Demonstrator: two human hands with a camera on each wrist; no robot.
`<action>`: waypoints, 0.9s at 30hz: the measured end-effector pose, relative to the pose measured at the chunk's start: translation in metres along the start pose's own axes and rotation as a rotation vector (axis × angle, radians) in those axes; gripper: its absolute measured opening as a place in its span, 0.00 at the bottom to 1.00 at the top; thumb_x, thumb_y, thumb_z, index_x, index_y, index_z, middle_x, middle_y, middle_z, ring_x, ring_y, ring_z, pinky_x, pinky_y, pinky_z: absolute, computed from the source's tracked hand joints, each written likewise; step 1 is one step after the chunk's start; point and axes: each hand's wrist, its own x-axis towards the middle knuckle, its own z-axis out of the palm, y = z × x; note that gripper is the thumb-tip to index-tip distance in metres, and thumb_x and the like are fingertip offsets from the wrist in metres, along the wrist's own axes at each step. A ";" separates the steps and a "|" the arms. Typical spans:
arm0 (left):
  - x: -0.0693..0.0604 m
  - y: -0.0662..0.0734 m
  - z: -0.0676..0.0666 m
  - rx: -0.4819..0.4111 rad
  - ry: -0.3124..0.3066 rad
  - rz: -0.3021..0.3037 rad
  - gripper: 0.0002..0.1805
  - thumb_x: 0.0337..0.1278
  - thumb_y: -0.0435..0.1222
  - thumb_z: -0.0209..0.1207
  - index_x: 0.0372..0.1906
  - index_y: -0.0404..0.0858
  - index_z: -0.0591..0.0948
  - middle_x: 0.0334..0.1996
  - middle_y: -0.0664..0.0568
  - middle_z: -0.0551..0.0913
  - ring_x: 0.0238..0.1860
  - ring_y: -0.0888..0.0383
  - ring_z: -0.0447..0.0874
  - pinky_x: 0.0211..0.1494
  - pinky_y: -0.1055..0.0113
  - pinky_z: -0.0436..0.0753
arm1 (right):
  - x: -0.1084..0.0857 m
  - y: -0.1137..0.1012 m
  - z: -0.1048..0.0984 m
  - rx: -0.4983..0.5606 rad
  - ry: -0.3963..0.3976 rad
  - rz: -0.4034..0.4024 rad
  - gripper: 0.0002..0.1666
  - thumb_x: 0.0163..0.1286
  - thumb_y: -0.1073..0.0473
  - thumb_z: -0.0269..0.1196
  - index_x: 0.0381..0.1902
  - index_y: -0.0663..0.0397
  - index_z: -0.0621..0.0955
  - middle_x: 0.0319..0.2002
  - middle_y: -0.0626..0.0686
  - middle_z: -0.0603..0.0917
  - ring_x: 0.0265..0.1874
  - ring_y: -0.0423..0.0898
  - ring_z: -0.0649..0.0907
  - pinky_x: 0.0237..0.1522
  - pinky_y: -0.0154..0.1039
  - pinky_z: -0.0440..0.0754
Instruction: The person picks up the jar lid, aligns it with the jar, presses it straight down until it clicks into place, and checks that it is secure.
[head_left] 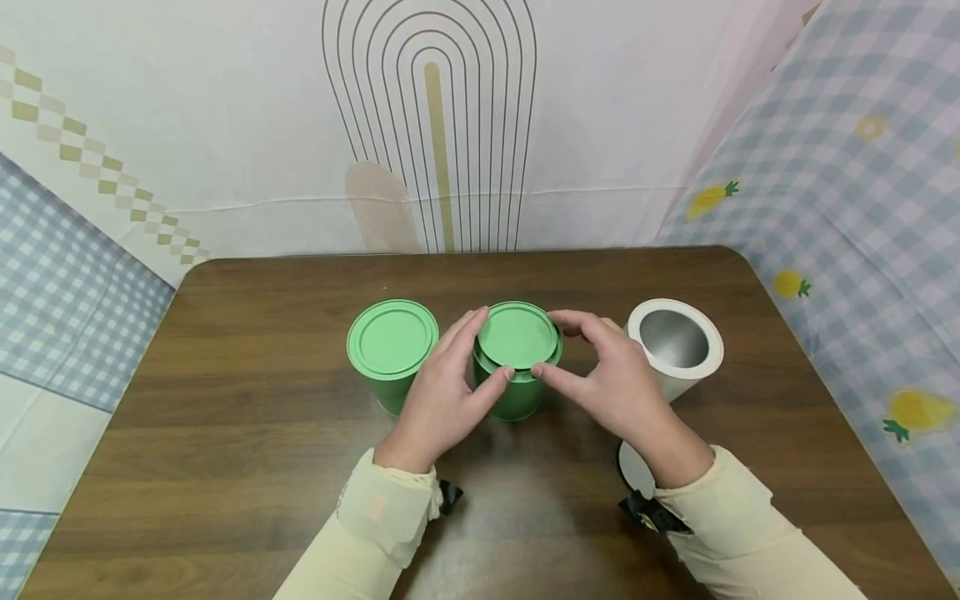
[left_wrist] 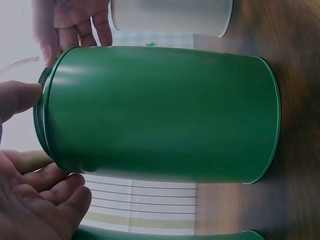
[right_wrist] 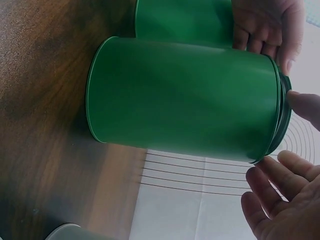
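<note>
A green can [head_left: 516, 404] stands upright in the middle of the table. Its round green lid [head_left: 517, 335] sits slightly tilted at the top, with a thin gap along part of the rim in both wrist views. From the left side, my left hand [head_left: 442, 396] holds the lid's edge between thumb and fingers. My right hand [head_left: 622, 387] grips the opposite edge the same way, its thumb [right_wrist: 305, 106] on the near side of the lid. In the left wrist view the can body [left_wrist: 160, 115] rests on the tabletop.
Another green can with its lid on [head_left: 392, 342] stands just left of my left hand. Behind my right hand is a white can [head_left: 675, 377], uncovered, with a silvery inside. A white disc [head_left: 636, 471] lies partly under my right wrist on the brown wooden table [head_left: 247, 400].
</note>
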 end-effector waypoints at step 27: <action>-0.001 -0.004 0.000 0.003 0.002 0.027 0.36 0.67 0.45 0.61 0.75 0.35 0.66 0.74 0.50 0.66 0.73 0.57 0.65 0.73 0.54 0.68 | 0.002 0.002 0.001 -0.053 -0.001 -0.034 0.35 0.58 0.48 0.76 0.60 0.54 0.80 0.52 0.53 0.85 0.54 0.52 0.80 0.54 0.56 0.77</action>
